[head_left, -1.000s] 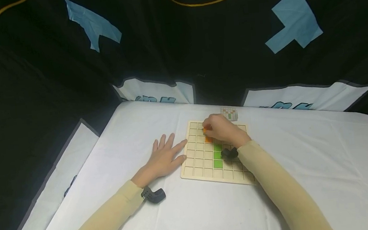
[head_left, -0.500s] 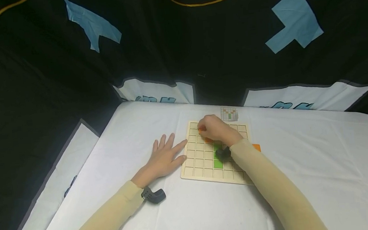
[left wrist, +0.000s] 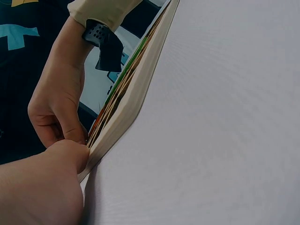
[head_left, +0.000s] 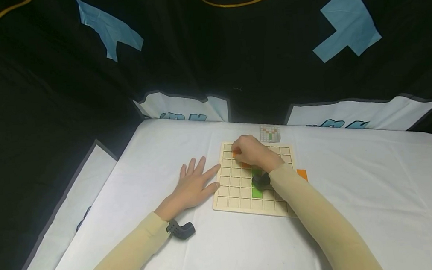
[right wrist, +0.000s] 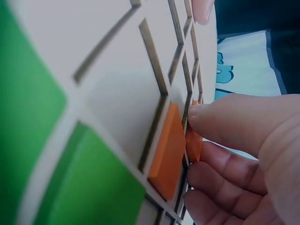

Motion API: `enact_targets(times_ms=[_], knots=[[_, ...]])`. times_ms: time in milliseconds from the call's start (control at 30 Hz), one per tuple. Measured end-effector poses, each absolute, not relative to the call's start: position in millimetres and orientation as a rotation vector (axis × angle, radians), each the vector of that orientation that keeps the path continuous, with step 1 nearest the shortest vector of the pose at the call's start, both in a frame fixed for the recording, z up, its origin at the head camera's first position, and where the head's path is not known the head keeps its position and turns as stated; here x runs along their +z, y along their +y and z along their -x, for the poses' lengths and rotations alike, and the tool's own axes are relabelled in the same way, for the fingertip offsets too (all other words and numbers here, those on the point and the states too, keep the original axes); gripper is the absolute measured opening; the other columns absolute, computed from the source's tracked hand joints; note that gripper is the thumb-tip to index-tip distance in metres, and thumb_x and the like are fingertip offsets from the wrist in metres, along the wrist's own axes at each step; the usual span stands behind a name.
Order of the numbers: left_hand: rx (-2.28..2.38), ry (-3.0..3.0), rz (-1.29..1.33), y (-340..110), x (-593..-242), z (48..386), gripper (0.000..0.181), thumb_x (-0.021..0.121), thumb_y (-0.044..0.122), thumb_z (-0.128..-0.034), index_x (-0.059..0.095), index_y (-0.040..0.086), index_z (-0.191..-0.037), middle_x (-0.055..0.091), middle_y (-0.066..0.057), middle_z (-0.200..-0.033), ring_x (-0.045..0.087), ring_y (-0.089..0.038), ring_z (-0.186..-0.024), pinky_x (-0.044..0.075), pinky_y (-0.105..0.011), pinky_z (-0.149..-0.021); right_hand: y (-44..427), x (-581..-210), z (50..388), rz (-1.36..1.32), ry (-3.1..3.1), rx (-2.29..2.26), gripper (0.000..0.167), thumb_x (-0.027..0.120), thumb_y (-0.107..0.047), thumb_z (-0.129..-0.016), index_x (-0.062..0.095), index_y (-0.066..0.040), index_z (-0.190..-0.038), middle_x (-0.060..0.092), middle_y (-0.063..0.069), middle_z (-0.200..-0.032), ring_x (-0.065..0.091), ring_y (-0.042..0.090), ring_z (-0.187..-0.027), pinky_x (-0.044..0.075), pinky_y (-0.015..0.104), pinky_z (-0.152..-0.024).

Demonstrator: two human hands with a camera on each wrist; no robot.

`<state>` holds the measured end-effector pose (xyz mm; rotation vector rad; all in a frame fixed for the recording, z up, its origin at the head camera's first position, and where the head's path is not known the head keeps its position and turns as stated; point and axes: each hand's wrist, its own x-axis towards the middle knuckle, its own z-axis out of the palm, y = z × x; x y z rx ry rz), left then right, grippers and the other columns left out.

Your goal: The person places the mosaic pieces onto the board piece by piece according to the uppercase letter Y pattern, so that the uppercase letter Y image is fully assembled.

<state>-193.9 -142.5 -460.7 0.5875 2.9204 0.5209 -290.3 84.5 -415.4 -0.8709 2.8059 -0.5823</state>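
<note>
A pale wooden grid board lies on the white table. My left hand rests spread beside it, with thumb and forefinger at its left edge. Over the board's far left part, my right hand pinches an orange square tile between thumb and fingers; the right wrist view shows it at a grid cell. Diagonally next to it, another orange tile sits in a cell. A column of green tiles runs nearer me, partly hidden by the right wrist's black camera mount.
A small printed card with a coloured grid pattern lies beyond the board. Orange shows at the board's right edge, partly behind the right sleeve. A black curtain hangs behind the table.
My right hand has moved slightly left across the board with the orange tile, then stayed nearly still. Orange at the board's right edge has come out from behind the sleeve. My left hand has not moved.
</note>
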Motion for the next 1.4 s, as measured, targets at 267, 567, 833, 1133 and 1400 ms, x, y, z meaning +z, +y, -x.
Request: enact_targets(times_ms=[267,567,833,1133,1400], knots=[[0.531,2.912,-0.580,-142.3,-459.4,192.9,0.060,0.045,0.048,-0.1045,0.036,0.027,-0.160,0.014,-0.026,-0.169,0.003,-0.054,-0.156,0.004,-0.074,-0.122,84.2,-415.7,288.4,0.852,2.803,-0.585,0.011,0.070,-0.001,-0.087,0.076,-0.009,-0.084,0.070,0.003,-0.084,0.056,0.021,-0.086,0.049,0.036,-0.085],[0.529,2.908,-0.577,-141.2,-458.3,193.0,0.060,0.044,0.049,-0.1046,0.036,0.027,-0.160,0.013,-0.025,-0.170,0.003,-0.053,-0.156,0.004,-0.073,-0.122,83.4,-415.2,286.3,0.838,2.806,-0.565,0.014,0.069,-0.001,-0.088,0.075,-0.010,-0.079,0.068,0.003,-0.081,0.056,0.021,-0.084,0.049,0.035,-0.082],[0.530,2.908,-0.582,-141.2,-456.7,192.2,0.060,0.045,0.048,-0.1044,0.037,0.026,-0.160,0.014,-0.025,-0.169,0.004,-0.054,-0.155,0.005,-0.074,-0.121,82.7,-414.9,285.8,0.850,2.819,-0.541,0.012,0.068,0.000,-0.088,0.078,-0.008,-0.086,0.073,0.005,-0.089,0.058,0.022,-0.088,0.052,0.038,-0.090],[0.530,2.910,-0.588,-141.8,-457.0,192.2,0.060,0.045,0.048,-0.1042,0.037,0.026,-0.159,0.015,-0.026,-0.169,0.004,-0.055,-0.155,0.005,-0.075,-0.121,81.7,-413.3,282.8,0.852,2.830,-0.551,0.015,0.068,0.003,-0.087,0.076,-0.008,-0.080,0.071,0.005,-0.085,0.057,0.022,-0.086,0.051,0.036,-0.086],[0.521,2.907,-0.580,-141.9,-458.8,194.0,0.060,0.044,0.050,-0.1043,0.036,0.027,-0.160,0.014,-0.025,-0.170,0.003,-0.054,-0.156,0.005,-0.074,-0.122,82.6,-413.7,282.4,0.856,2.828,-0.574,0.017,0.067,0.005,-0.086,0.075,-0.008,-0.078,0.071,0.006,-0.085,0.059,0.022,-0.086,0.053,0.036,-0.086]])
